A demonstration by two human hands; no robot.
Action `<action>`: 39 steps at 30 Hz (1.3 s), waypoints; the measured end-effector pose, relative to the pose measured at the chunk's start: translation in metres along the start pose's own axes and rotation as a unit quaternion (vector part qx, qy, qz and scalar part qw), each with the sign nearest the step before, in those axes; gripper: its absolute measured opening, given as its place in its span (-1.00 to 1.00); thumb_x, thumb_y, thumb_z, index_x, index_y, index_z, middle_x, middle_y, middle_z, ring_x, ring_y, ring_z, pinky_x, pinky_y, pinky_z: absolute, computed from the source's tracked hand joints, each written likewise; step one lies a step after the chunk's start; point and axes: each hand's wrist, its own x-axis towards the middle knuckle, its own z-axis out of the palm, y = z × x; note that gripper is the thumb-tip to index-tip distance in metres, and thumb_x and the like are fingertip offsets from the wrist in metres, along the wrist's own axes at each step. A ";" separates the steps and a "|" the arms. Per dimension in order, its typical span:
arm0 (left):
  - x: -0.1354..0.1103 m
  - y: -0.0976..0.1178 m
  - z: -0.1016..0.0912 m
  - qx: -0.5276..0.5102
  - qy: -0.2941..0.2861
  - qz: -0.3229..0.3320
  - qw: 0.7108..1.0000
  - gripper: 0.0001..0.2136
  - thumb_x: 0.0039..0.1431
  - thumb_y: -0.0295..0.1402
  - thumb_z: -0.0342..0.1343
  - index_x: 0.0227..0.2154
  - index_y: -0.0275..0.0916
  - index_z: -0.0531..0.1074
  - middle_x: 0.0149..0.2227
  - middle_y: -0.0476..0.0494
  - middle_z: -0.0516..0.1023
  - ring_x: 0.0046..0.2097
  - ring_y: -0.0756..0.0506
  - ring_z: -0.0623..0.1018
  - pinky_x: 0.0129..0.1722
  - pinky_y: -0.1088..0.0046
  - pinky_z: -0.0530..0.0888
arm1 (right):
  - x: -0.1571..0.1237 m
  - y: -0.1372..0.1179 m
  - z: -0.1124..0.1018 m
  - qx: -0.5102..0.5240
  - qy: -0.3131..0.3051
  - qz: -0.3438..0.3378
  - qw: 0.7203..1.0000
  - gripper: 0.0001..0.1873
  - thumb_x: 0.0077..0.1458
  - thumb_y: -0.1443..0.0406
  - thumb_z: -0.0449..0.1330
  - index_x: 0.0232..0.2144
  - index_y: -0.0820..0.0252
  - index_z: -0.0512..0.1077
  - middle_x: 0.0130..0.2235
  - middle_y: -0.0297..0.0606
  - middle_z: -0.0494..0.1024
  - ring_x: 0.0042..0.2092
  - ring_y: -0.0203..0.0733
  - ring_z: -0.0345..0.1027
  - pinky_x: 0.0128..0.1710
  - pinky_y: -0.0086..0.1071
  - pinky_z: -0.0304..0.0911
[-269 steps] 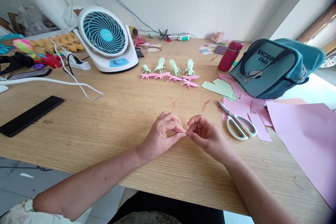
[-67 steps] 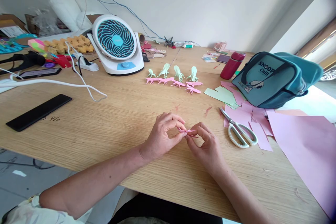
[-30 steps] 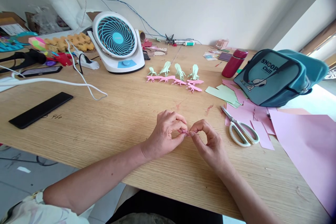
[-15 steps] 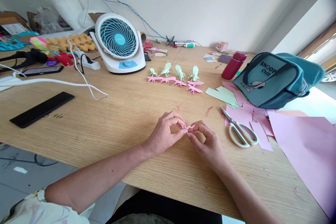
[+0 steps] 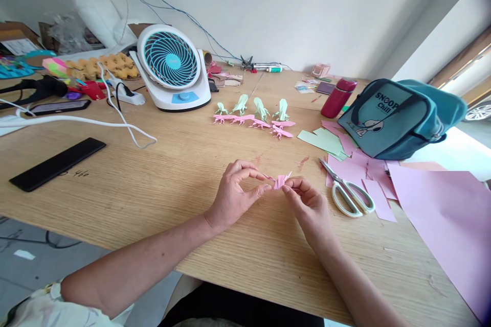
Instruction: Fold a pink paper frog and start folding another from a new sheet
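Between my hands, just above the table, is a small folded pink paper figure (image 5: 280,182) with thin pointed ends. My right hand (image 5: 310,209) pinches its right side between thumb and forefinger, the other fingers curled. At the figure's left end, the thumb and fingertips of my left hand (image 5: 235,193) touch a thin strip and the edge in a loose grip, a small gap between them. Beyond my hands stand folded pink paper insects (image 5: 259,123) in a row, with several pale green paper insects (image 5: 261,109) behind them.
Open-bladed scissors (image 5: 351,195) lie right of my right hand, near pink paper pieces (image 5: 378,196) and green strips (image 5: 321,141). A large pink sheet (image 5: 441,214), teal bag (image 5: 391,117) and red bottle (image 5: 339,98) are rightward. A fan (image 5: 172,66) and black bar (image 5: 57,164) are leftward.
My fingertips have moved slightly apart, and more of the folded pink paper figure shows between them. The left thumb and forefinger have loosened. The view has shifted a little.
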 end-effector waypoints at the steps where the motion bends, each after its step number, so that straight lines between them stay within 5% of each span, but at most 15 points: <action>1: 0.000 0.000 0.000 -0.005 0.000 -0.005 1.000 -0.89 0.06 -0.31 0.33 -0.35 -0.19 0.59 -0.21 -0.14 0.51 -0.06 -0.15 0.48 0.03 0.24 0.38 | 0.000 0.000 0.000 -0.002 0.009 -0.002 1.000 -0.83 0.17 0.16 0.22 -0.34 0.14 0.47 -0.32 -0.29 0.49 -0.24 -0.17 0.34 -0.18 -0.30 0.20; 18: -0.011 0.001 0.021 -0.213 -0.030 -0.117 0.970 -0.87 0.13 -0.27 0.27 -0.38 -0.21 0.62 -0.23 -0.13 0.55 -0.07 -0.11 0.54 0.04 0.33 0.41 | -0.004 0.000 0.008 -0.010 -0.009 -0.047 0.999 -0.87 0.22 0.22 0.20 -0.35 0.12 0.45 -0.32 -0.33 0.46 -0.24 -0.20 0.31 -0.16 -0.30 0.19; 27: -0.014 0.001 0.024 -0.221 -0.001 -0.123 0.968 -0.83 0.11 -0.24 0.28 -0.44 -0.25 0.57 -0.29 -0.11 0.53 -0.15 -0.09 0.55 -0.02 0.35 0.44 | -0.004 -0.005 0.012 -0.058 -0.010 -0.110 0.992 -0.91 0.20 0.31 0.20 -0.38 0.11 0.44 -0.31 -0.32 0.47 -0.22 -0.19 0.35 -0.14 -0.30 0.20; 39: -0.004 0.009 0.013 -0.124 0.010 -0.065 0.990 -0.83 0.13 -0.32 0.25 -0.52 -0.24 0.49 -0.34 -0.08 0.47 -0.19 -0.06 0.50 -0.05 0.35 0.41 | -0.003 0.000 0.009 0.043 -0.033 -0.022 0.998 -0.88 0.23 0.19 0.19 -0.27 0.09 0.46 -0.25 -0.28 0.49 -0.17 -0.16 0.36 -0.09 -0.25 0.22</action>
